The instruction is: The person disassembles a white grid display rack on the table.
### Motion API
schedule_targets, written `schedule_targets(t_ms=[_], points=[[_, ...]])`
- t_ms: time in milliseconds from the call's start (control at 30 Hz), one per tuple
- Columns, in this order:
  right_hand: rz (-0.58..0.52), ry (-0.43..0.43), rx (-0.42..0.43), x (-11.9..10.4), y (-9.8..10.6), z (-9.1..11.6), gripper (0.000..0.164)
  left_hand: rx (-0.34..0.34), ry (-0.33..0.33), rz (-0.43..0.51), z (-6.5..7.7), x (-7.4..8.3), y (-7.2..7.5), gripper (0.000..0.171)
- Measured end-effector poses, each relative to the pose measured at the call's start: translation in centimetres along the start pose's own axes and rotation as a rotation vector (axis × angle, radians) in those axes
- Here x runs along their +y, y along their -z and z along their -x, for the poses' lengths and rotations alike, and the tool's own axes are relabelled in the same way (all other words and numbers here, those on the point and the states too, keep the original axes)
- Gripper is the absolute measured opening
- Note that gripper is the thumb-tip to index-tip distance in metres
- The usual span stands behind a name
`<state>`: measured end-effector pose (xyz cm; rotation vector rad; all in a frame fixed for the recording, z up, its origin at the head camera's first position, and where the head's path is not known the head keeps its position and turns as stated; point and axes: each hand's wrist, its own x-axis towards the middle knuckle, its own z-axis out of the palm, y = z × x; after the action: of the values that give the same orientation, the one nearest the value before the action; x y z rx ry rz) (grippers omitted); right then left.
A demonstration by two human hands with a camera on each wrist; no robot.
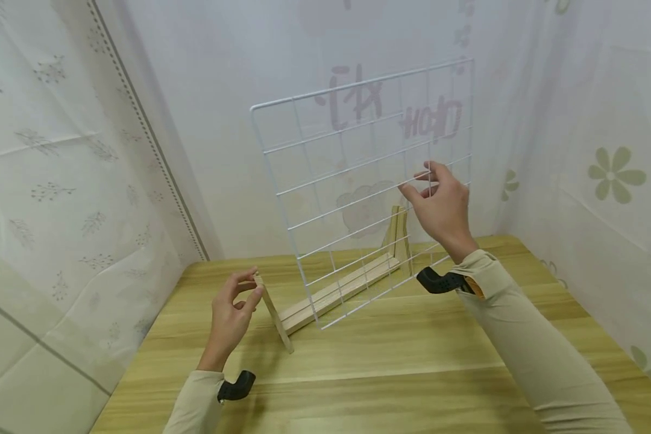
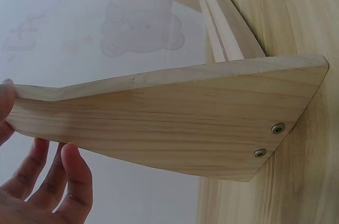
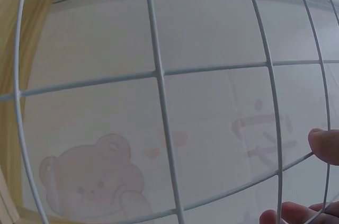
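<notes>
My left hand (image 1: pixel 232 310) pinches the top of the near upright (image 1: pixel 273 316) of a wooden stand. In the left wrist view this upright (image 2: pixel 169 113) is a tapered board with two metal bolts (image 2: pixel 277 128) low on its face, the thumb and fingers on either side of its narrow end. Two parallel rails (image 1: pixel 342 290) link it to the far upright (image 1: pixel 398 235). With my right hand (image 1: pixel 442 205) I hold a white wire grid panel (image 1: pixel 352 203), tilted, in front of the stand. Right wrist view: fingertips (image 3: pixel 324 143) grip the grid wires (image 3: pixel 160 73).
The stand rests on a wood-grain table (image 1: pixel 412 361). Pale printed curtains (image 1: pixel 195 90) enclose the table at the back and sides, close to its edges. A black wrist mount (image 1: pixel 439 280) sticks out below the right hand, another (image 1: pixel 237 386) below the left.
</notes>
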<state>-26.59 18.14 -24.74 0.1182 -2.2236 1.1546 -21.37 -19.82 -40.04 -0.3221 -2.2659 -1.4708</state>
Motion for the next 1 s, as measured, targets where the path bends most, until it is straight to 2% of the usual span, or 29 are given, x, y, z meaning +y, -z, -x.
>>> schedule_targets(t_ms=[233,400,667,833,1000], points=[[0.02,-0.016,-0.049,2.6,0.6,2.0,0.056,0.008,0.011,0.013,0.1,-0.1,-0.1,0.037],[0.09,-0.032,-0.068,4.8,1.1,3.5,0.058,-0.006,0.005,0.004,-0.2,-0.3,-0.2,0.037],[0.23,0.03,-0.123,8.5,1.8,5.8,0.058,-0.007,0.008,-0.01,0.0,-0.4,0.1,0.037],[0.295,0.001,-0.197,10.6,2.3,7.0,0.059,0.002,0.003,0.0,0.0,-0.3,0.0,0.037],[0.337,-0.036,-0.272,11.8,2.8,7.7,0.057,0.006,0.0,0.009,0.0,-0.1,0.1,0.036]])
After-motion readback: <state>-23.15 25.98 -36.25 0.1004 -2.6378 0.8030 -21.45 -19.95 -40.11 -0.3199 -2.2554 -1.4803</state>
